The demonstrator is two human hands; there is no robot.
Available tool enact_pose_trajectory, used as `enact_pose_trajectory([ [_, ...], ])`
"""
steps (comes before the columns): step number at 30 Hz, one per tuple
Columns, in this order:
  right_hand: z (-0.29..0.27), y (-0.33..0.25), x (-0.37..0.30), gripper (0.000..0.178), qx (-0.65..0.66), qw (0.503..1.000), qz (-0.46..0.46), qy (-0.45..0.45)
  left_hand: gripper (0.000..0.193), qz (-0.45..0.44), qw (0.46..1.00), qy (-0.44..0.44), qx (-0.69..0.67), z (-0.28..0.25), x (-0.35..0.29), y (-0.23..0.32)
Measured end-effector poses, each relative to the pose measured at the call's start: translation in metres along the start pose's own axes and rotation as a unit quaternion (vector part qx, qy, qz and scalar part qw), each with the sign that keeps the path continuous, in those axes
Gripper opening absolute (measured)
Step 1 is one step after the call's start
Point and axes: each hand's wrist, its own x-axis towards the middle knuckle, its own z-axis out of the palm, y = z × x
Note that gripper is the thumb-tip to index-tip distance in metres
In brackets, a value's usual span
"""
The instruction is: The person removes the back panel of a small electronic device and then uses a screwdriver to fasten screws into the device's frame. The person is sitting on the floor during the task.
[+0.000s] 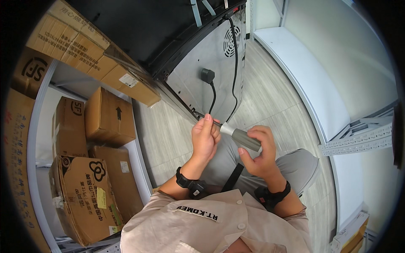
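A screwdriver with a thick grey-green handle and a pale collar (239,135) points up and left toward the lower edge of a metal panel (185,69). My right hand (262,151) holds the handle's end loosely between fingers and thumb. Closed around the shaft is my left hand (205,137), thumb up, close to the panel's lower left corner. The tip is by that corner; whether it touches a screw cannot be made out. A black plug (207,76) on a cord hangs in front of the panel, above my left hand. A longer black cable (235,63) runs down the panel's right side.
The panel belongs to a large black cabinet (139,29) lying before me. Cardboard boxes (109,116) fill the shelving on the left, and a long carton (93,55) leans beside the cabinet. White shelves (303,71) curve along the right. Grey plank flooring (270,84) lies between.
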Motion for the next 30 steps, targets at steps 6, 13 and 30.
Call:
enact_pose_trajectory([
  [6,-0.004,0.005,-0.009,0.030,0.065,0.945,0.318,-0.021,0.034,0.010,1.000,0.017,0.008,0.001,0.004,-0.007],
  [13,-0.002,0.011,0.004,0.035,-0.030,0.998,-0.062,0.000,0.033,0.014,1.000,-0.009,0.001,-0.003,0.002,-0.002],
  [30,-0.006,0.006,0.008,0.031,0.011,1.000,-0.003,-0.020,0.028,0.007,0.999,-0.026,-0.026,0.000,-0.001,-0.002],
])
